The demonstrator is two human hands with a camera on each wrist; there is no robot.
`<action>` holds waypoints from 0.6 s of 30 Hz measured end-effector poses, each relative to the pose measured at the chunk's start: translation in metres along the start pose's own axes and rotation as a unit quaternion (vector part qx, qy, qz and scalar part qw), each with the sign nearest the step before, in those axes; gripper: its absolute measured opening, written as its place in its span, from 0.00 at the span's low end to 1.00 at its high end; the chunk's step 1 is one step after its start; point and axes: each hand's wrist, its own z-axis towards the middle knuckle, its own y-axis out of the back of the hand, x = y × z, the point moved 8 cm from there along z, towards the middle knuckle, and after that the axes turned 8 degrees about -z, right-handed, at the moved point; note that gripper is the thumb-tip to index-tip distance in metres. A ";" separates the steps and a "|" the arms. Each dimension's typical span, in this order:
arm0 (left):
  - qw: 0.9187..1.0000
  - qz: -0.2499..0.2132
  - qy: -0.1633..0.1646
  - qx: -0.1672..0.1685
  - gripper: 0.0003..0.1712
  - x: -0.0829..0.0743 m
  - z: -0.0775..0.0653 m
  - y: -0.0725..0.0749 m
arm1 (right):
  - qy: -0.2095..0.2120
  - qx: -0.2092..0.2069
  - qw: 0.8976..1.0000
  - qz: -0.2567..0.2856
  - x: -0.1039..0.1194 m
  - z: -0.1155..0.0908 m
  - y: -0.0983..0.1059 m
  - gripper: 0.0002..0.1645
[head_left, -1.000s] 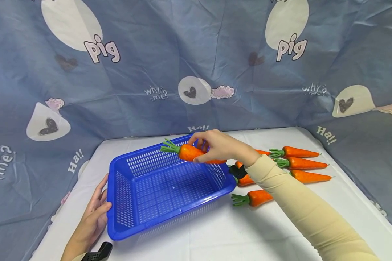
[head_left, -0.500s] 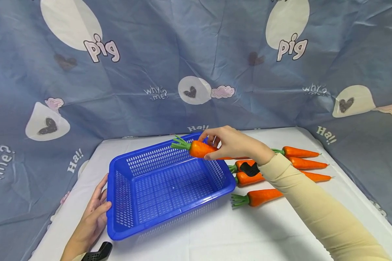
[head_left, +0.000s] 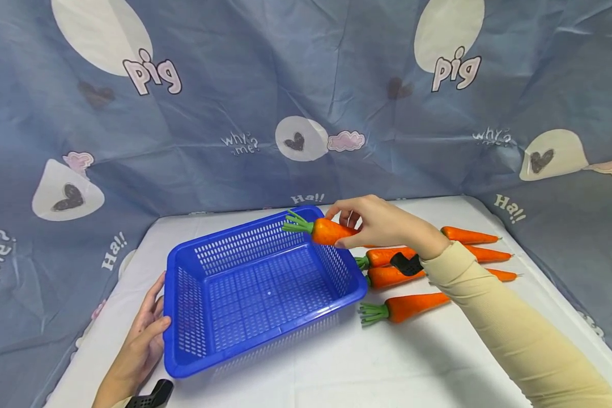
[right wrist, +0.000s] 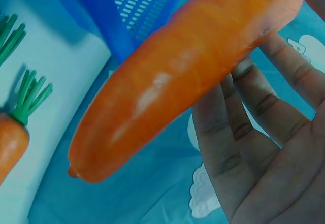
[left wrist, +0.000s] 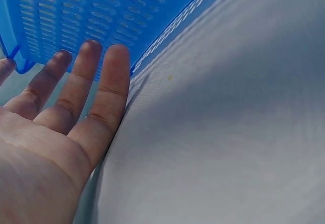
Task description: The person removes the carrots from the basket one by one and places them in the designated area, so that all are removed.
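My right hand (head_left: 387,224) pinches an orange carrot (head_left: 328,231) with green stem stubs, above the right end of a blue plastic basket (head_left: 280,330). The carrot's stems point left over the basket; in the right wrist view its blunt tip (right wrist: 91,163) faces away from the fingers. At the basket's left end, my left hand (head_left: 137,345) touches the rim with thumb and fingertips. The left wrist view shows those fingers (left wrist: 114,82) extended against the perforated wall (left wrist: 101,10). No carrot lies inside the basket.
Right of the basket, a carrot (head_left: 410,307) lies nearest the front, with two more carrots (head_left: 395,277) behind it. Several carrot tips (head_left: 474,235) show farther right, partly covered by the right arm. A patterned blue cloth (head_left: 209,170) hangs behind the white table (head_left: 336,368).
My right hand has moved right with the carrot, from over the basket's middle back to above its right end. The left hand has stayed at the basket's left rim.
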 end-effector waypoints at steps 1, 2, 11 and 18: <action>1.000 -0.002 -0.004 0.002 0.45 0.000 0.000 0.000 | -0.001 0.002 1.000 0.001 -0.001 -0.002 0.001 0.29; 1.000 -0.004 -0.008 0.003 0.45 -0.001 0.000 0.000 | -0.001 0.003 1.000 0.000 -0.002 -0.004 0.002 0.28; 1.000 -0.009 -0.015 -0.002 0.45 -0.002 -0.001 -0.002 | -0.022 -0.005 1.000 0.001 -0.018 -0.026 0.009 0.27; 1.000 -0.003 -0.009 0.006 0.45 -0.001 0.000 -0.002 | -0.027 -0.012 0.999 0.015 -0.029 -0.046 0.016 0.26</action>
